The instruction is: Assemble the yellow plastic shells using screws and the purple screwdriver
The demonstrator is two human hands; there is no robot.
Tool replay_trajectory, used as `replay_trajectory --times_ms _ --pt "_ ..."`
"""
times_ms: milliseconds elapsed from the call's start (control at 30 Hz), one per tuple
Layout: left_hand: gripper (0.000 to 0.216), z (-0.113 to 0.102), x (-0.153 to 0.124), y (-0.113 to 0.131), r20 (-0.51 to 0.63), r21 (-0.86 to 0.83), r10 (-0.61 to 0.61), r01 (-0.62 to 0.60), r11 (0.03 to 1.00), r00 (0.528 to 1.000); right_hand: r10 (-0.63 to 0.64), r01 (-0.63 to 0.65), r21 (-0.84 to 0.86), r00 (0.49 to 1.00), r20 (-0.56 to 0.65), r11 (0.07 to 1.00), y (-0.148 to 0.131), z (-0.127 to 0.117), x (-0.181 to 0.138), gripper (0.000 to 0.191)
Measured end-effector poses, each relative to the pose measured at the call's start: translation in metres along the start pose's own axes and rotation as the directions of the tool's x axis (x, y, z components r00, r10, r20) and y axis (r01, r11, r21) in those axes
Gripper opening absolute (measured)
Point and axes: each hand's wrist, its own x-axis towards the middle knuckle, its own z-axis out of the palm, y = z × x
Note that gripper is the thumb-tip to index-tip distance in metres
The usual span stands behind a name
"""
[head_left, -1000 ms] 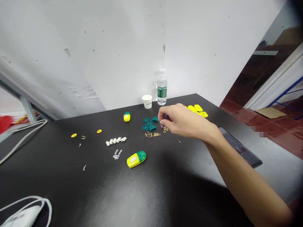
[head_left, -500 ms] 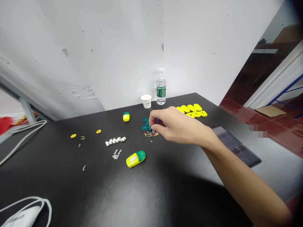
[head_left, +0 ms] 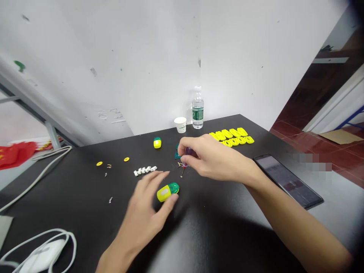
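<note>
The right hand (head_left: 213,159) is shut on a small screwdriver (head_left: 187,154) with a purple handle. The fingers pinch the handle near its top. The thin tip points down at the black table (head_left: 227,235), just beside a little heap of gold screws (head_left: 179,164).

The left hand (head_left: 145,212) is open, with its fingers spread. It lies around a yellow and green case (head_left: 167,191). The thumb touches the case on the near side, and the other fingers reach along its left side. The case lies flat on the table, a bit nearer than the screwdriver tip.

Some dark green caps (head_left: 177,151) peek out behind the right hand. A row of white bits (head_left: 145,170) lies left of the screws. Yellow rings (head_left: 233,136) sit in rows farther back on the right. A phone (head_left: 287,180) lies flat near the right arm. A paper cup (head_left: 180,124) and a bottle (head_left: 197,110) stand by the wall.
</note>
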Motion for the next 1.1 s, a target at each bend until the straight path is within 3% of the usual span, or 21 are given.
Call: replay_trajectory --times_ms 67,133,300,433,500,567,633,700,867,1100 --pt "0.068 0.016 0.014 -0.010 0.193 0.060 -0.002 -0.009 0.998 0.981 -0.013 0.013 0.006 1.000 0.003 1.000 -0.001 0.001 0.000 0.008" --pt "0.072 0.030 0.019 -0.018 0.329 0.106 -0.031 -0.004 0.994 0.944 -0.022 0.022 0.013 1.000 0.004 1.000 -0.001 0.001 0.000 0.008" --pt "0.045 0.043 0.021 -0.028 0.322 0.022 -0.045 0.040 0.999 0.946 0.026 -0.024 0.065 0.999 -0.030 0.998 -0.002 -0.001 -0.001 0.009" --pt "0.040 0.035 0.023 -0.026 0.257 -0.254 -0.114 0.181 0.950 0.960 0.047 -0.038 0.154 0.997 -0.059 0.987 -0.007 -0.003 -0.002 0.009" --pt "0.042 0.031 0.024 -0.023 0.267 -0.465 -0.261 0.361 0.808 0.928 0.045 -0.028 0.196 0.996 -0.082 0.980 -0.011 -0.003 -0.002 0.008" --pt "0.048 0.030 0.025 -0.018 0.391 -0.697 -0.376 0.537 0.475 0.840 0.053 -0.028 0.223 0.993 -0.108 0.974 -0.014 -0.003 -0.002 0.006" --pt "0.048 0.031 0.026 -0.014 0.491 -0.821 -0.385 0.562 0.094 0.782 0.066 -0.033 0.247 0.990 -0.128 0.969 -0.017 -0.002 -0.002 0.006" --pt "0.043 0.033 0.026 -0.012 0.546 -0.831 -0.376 0.542 -0.129 0.748 0.074 -0.034 0.278 0.988 -0.135 0.960 -0.019 0.001 -0.002 0.005" --pt "0.034 0.036 0.026 -0.011 0.610 -0.789 -0.318 0.516 -0.333 0.726 0.059 -0.030 0.307 0.994 -0.087 0.951 -0.019 0.013 0.002 0.007" --pt "0.033 0.036 0.026 -0.013 0.622 -0.776 -0.306 0.514 -0.367 0.721 0.054 -0.033 0.309 0.997 -0.058 0.950 -0.015 0.023 0.007 0.007"
